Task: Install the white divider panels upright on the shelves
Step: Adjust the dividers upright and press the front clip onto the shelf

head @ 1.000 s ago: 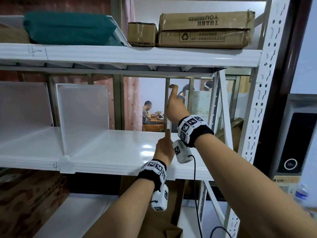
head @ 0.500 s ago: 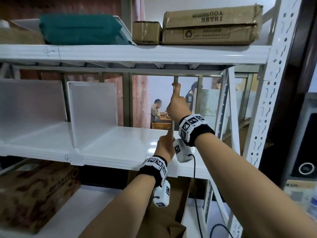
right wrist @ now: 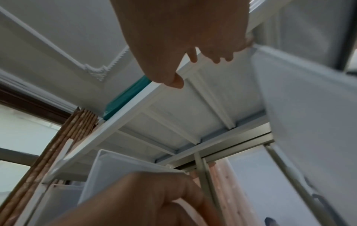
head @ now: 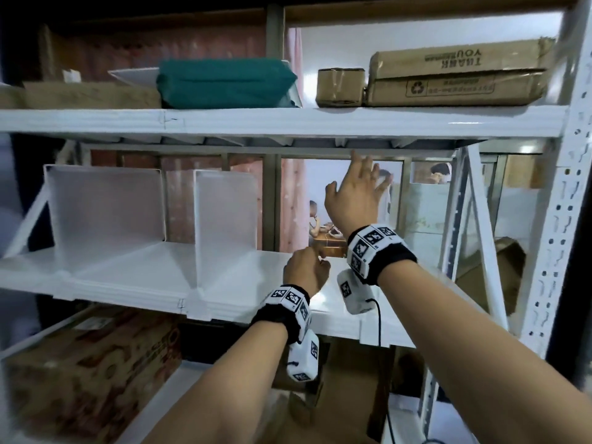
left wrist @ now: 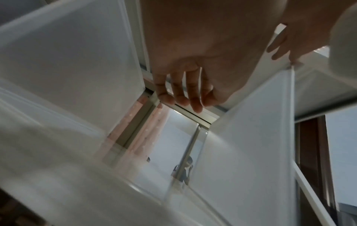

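Note:
Two white divider panels (head: 102,206) (head: 226,213) stand upright on the left part of the middle shelf (head: 128,277). A third divider panel (left wrist: 251,137) (right wrist: 309,122) stands upright to their right; in the head view it is edge-on and hidden behind my arms. My right hand (head: 358,187) is raised under the upper shelf (head: 288,123) with fingers spread, its fingertips (left wrist: 280,49) at the third panel's top corner. My left hand (head: 306,270) hovers low over the middle shelf beside that panel. Its fingers (left wrist: 179,94) hang loose and hold nothing.
The upper shelf carries a teal bundle (head: 224,84) and cardboard boxes (head: 455,78) (head: 339,86). A printed carton (head: 86,373) sits on the shelf below. A white perforated post (head: 563,219) bounds the right side. People sit at a table behind the shelving.
My right hand has let go of the third panel's top edge and spread its fingers. My left hand's pointing finger has drawn back from the panel. The head view has swung left.

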A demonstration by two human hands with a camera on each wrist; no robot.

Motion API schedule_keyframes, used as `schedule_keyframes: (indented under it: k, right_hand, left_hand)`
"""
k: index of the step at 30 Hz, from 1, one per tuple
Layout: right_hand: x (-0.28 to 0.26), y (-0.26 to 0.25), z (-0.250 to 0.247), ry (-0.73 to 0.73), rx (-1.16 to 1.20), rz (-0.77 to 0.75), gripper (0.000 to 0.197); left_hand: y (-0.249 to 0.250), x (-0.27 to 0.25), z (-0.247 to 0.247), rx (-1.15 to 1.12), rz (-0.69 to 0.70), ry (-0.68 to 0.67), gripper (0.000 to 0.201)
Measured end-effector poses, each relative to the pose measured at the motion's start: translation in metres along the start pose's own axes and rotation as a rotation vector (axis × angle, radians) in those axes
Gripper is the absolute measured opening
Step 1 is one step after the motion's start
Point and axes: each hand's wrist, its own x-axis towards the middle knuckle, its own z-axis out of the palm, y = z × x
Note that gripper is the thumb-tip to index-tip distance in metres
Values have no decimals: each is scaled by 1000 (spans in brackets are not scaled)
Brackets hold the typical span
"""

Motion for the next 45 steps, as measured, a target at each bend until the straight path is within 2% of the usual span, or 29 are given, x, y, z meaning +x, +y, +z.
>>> schedule_keyframes:
  k: [4, 9, 12, 14, 17, 21, 25, 28, 33, 38, 42, 45]
  right_hand:
    - [-11, -74, 30, -10, -54, 22, 67]
    - [-22, -143, 84, -183, 124, 138, 55]
    - [-22, -183, 107, -312, 288, 181, 45]
    - [-20, -205, 118, -362, 316, 198, 49]
    - [-17, -235, 142, -403, 366, 160, 56]
    - [-18, -242, 160, -433, 500, 93, 47]
    - [-14, -242, 163, -342, 594, 106, 53]
    - [-12, -253, 172, -366, 521, 56, 58]
    - [-9, -255, 176, -344, 371, 3, 44]
    - [-11, -261, 175, -353, 332, 29, 58]
    - [-10, -268, 175, -359, 350, 63, 54]
    - [-10, -271, 178, -353, 326, 87, 52]
  left_hand:
    - [-61, 6, -62, 68, -14, 155, 17]
    - [-136, 10, -116, 37, -77, 294, 20]
    - [-179, 15, -135, 22, -152, 324, 37]
    - [-203, 22, -140, -12, -204, 319, 53]
    - [-231, 36, -142, -85, -223, 274, 62]
    - [-250, 44, -131, -88, -210, 106, 44]
    - [-244, 46, -124, -80, -227, -61, 34]
    - [-236, 45, -128, -64, -230, -187, 60]
    - [-231, 37, -134, -117, -240, -211, 64]
    - [-235, 36, -135, -200, -263, -238, 67]
    - [-244, 40, -140, -266, -186, -271, 53]
    - [-254, 41, -141, -212, -98, -290, 50]
